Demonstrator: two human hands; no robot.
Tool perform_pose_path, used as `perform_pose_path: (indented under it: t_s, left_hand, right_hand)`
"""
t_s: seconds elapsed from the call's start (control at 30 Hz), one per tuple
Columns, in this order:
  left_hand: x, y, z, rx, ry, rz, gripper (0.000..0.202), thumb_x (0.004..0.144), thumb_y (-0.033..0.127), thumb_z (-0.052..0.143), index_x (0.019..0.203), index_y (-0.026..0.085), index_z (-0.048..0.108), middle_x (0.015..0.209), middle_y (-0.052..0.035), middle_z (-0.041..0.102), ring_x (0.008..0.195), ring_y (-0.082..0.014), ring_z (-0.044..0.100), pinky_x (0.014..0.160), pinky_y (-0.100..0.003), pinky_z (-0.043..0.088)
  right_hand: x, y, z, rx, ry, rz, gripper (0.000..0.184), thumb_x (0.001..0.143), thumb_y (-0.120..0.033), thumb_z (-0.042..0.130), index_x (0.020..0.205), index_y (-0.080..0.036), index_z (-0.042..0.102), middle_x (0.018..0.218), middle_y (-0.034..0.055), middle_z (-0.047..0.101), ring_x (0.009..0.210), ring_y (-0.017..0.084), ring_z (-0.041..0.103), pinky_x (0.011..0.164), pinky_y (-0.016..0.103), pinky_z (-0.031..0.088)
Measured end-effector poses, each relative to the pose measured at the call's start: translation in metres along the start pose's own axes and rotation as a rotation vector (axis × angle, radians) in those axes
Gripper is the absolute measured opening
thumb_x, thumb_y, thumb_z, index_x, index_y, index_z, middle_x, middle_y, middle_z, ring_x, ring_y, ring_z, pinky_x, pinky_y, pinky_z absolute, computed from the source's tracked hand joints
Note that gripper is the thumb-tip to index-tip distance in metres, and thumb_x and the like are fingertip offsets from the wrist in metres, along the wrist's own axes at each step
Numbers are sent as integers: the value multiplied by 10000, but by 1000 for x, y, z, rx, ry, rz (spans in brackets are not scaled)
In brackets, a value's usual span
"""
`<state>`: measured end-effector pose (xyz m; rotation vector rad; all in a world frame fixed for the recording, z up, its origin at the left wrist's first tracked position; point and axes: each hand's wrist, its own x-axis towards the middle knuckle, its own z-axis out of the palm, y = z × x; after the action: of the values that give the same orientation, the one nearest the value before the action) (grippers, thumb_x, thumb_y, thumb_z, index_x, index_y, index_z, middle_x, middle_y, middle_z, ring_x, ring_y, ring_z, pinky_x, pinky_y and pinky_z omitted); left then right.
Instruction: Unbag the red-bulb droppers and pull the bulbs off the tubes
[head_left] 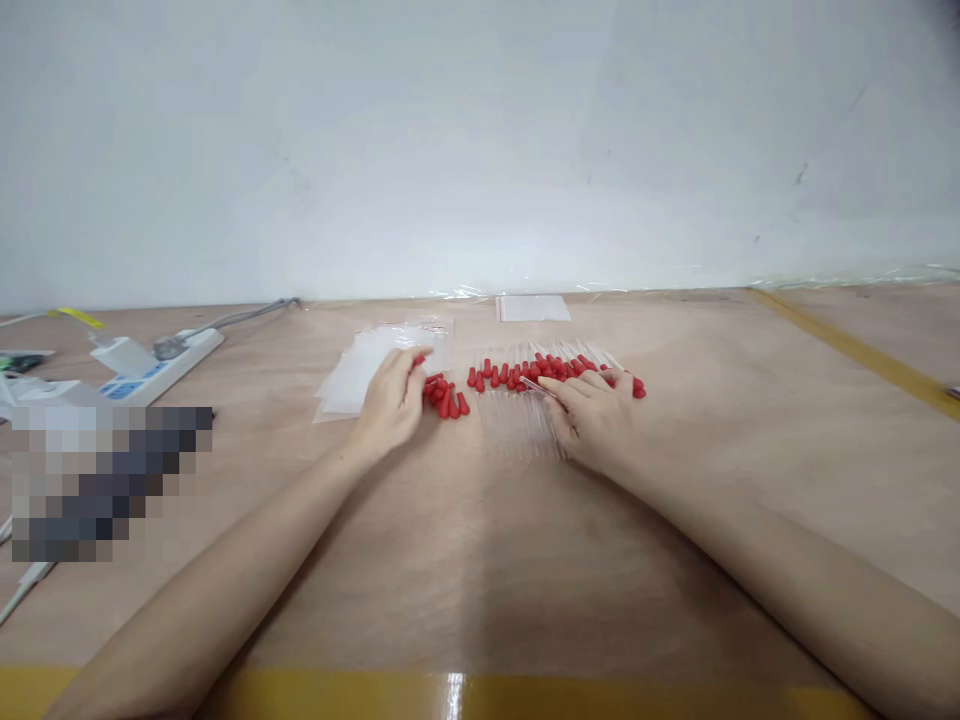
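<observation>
Several clear droppers with red rubber bulbs (525,375) lie in a loose row on the brown table (465,540). My right hand (592,415) rests on the clear stems of that row, fingers bent, a stem under its fingertips. My left hand (394,400) is curled around a small bunch of red-bulbed droppers (446,398), with one red bulb showing at its fingertips. Just left of and behind that hand lies a stack of clear plastic bags (352,375).
Another clear zip bag (532,308) lies by the white wall. At the far left are a white power strip (161,365) with a grey cable, a plug and a blurred-out patch. Yellow tape (480,695) marks the near table edge and a line at the right.
</observation>
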<state>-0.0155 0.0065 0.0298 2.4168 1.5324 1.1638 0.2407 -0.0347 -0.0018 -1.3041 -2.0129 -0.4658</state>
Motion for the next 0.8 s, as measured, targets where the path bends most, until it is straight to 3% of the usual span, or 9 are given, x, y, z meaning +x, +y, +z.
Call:
perform_pose_path:
  t_s: [0.13, 0.23, 0.4, 0.57, 0.67, 0.8]
  left_hand:
    - [21, -35, -4, -3, -45, -245, 373, 800, 282, 435, 1157, 178, 401, 872, -41, 582, 723, -161, 548, 693, -314, 436]
    - [23, -53, -2, -25, -94, -291, 349, 755, 328, 520, 1064, 189, 438, 830, -25, 601, 640, -135, 537, 639, -287, 436]
    - [21, -51, 2, -31, -142, -281, 338, 745, 418, 531, 989, 184, 518, 937, -52, 625, 691, -146, 569, 690, -291, 447]
    - [22, -47, -1, 31, -170, -329, 325, 811, 437, 415, 926, 181, 578, 853, -44, 639, 737, -176, 571, 741, -308, 436]
    - [21, -45, -2, 97, -81, -285, 296, 799, 407, 447, 911, 171, 586, 895, -56, 592, 709, -165, 547, 736, -311, 441]
    - [16, -33, -1, 148, 116, -52, 233, 758, 333, 531, 923, 176, 579, 1004, -71, 499, 896, -189, 515, 797, -313, 434]
  right_hand:
    - [2, -9, 6, 44, -40, 27, 210, 825, -202, 413, 813, -173, 621, 647, 10, 638, 637, 131, 502, 784, 342, 226]
    - [1, -12, 9, 31, -38, -30, 222, 822, -190, 408, 758, -165, 620, 617, 7, 634, 617, 126, 488, 784, 343, 223]
    - [-1, -17, 8, 54, -81, -77, 216, 830, -257, 443, 796, -179, 641, 673, 10, 646, 672, 136, 480, 793, 353, 218]
    - [-1, -21, 6, 76, -164, -106, 326, 799, -450, 492, 857, -174, 656, 745, 39, 634, 747, 163, 479, 804, 368, 217]
    - [-2, -22, 6, 92, -207, -103, 420, 772, -536, 493, 875, -166, 662, 723, 47, 612, 761, 171, 475, 803, 370, 223]
    - [-1, -22, 4, 130, -282, -85, 476, 762, -590, 475, 904, -179, 670, 715, 46, 590, 768, 173, 467, 817, 376, 218]
